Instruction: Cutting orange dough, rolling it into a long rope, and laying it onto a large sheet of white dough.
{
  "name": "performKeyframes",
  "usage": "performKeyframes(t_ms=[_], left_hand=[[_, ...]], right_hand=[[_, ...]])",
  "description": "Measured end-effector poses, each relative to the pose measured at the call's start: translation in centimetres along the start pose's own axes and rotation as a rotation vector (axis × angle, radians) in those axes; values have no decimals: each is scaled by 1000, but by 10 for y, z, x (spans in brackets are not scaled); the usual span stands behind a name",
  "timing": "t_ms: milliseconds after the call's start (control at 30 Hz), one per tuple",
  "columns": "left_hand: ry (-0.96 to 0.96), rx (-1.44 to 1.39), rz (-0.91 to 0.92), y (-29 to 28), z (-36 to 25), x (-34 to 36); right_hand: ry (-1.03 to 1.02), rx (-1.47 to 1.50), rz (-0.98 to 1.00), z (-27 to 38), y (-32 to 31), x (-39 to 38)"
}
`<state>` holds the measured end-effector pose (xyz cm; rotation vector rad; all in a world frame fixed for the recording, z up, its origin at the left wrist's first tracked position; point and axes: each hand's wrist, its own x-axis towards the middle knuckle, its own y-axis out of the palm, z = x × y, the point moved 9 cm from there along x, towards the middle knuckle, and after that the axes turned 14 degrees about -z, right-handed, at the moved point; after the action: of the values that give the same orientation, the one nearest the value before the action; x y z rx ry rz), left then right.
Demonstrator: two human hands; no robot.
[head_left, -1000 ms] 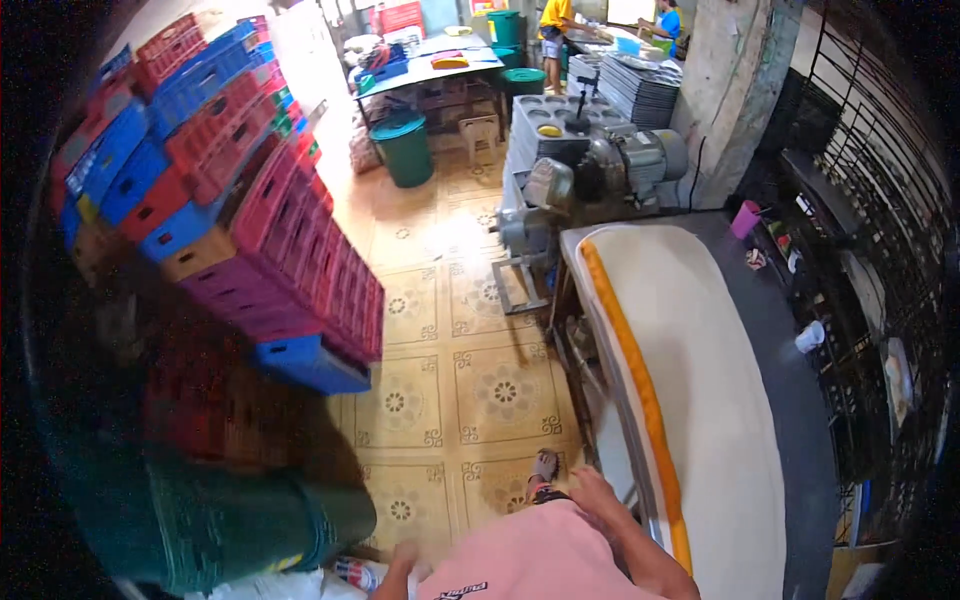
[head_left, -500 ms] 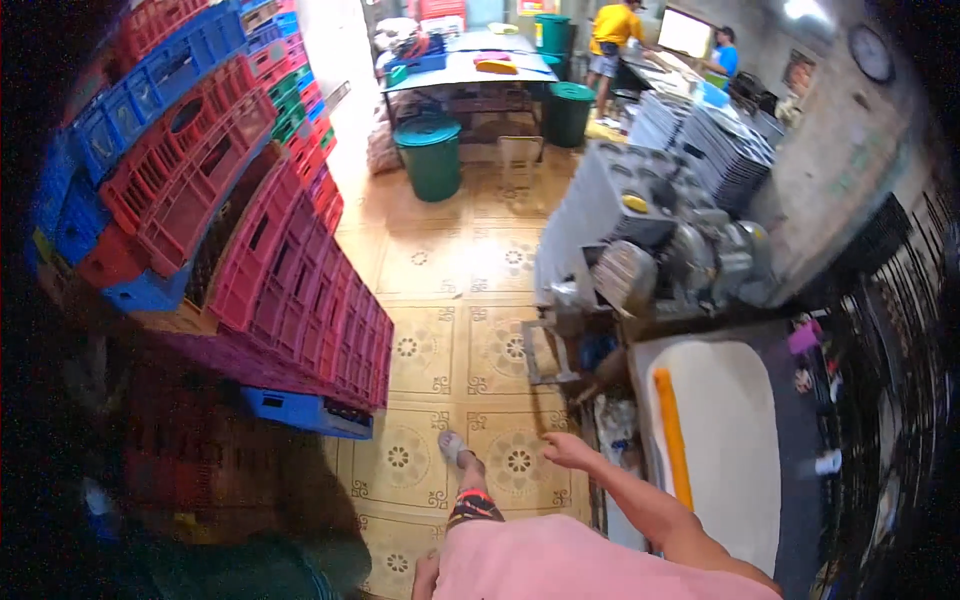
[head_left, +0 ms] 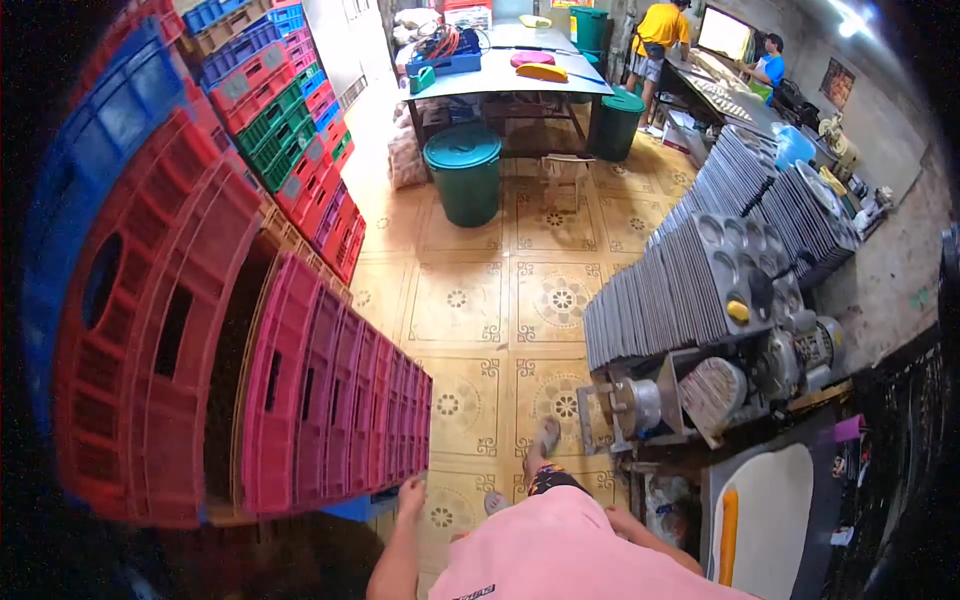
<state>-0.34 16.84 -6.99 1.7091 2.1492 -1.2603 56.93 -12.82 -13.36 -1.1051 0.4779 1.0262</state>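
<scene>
- Pink shirt point(head_left: 560, 545), person's own, at btm.
- L hand point(head_left: 412, 492): fingers look loosely curled; can't tell if it holds anything. Just beside near R corner of pink crate stack point(head_left: 300, 420); can't tell if touching.
- R hand point(head_left: 622, 520): mostly hidden by shirt, can't tell wide or narrow.
- Dark bench point(head_left: 822, 490), to the R: cream sheet point(head_left: 775, 510) lies on it, orange strip point(head_left: 729, 535) along sheet's L edge.
- Machine point(head_left: 712, 393) w/ motor, beyond bench's far edge.
- Grey moulded trays point(head_left: 650, 305), stacked on edge behind machine; small yellow pc point(head_left: 738, 311) on the front one.
- Green lidded bin point(head_left: 465, 185) on floor, by tabletop's front L corner.
- Tabletop point(head_left: 490, 85): blue crate point(head_left: 450, 62) nr L edge, yellow-orange item point(head_left: 541, 72) nr front edge.
- 2 co-workers, far R: one in yellow top point(head_left: 660, 30), other in blue point(head_left: 770, 70).
</scene>
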Motion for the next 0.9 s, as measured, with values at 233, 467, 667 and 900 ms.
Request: performKeyframes(t_ms=[233,467,667,900], left_hand=[[16,-85,-13,80,-193,110],[-77,10,2,123,-286,157],[-114,131,60,167,-360,210],[1,247,171,223,-507,362]], right_hand=[[-9,278,-103,212,-16,144],[-178,52,-74,479,-100,326],[-690,216,-348,749,-179,393],[-466,18,-275,795,-179,474]])
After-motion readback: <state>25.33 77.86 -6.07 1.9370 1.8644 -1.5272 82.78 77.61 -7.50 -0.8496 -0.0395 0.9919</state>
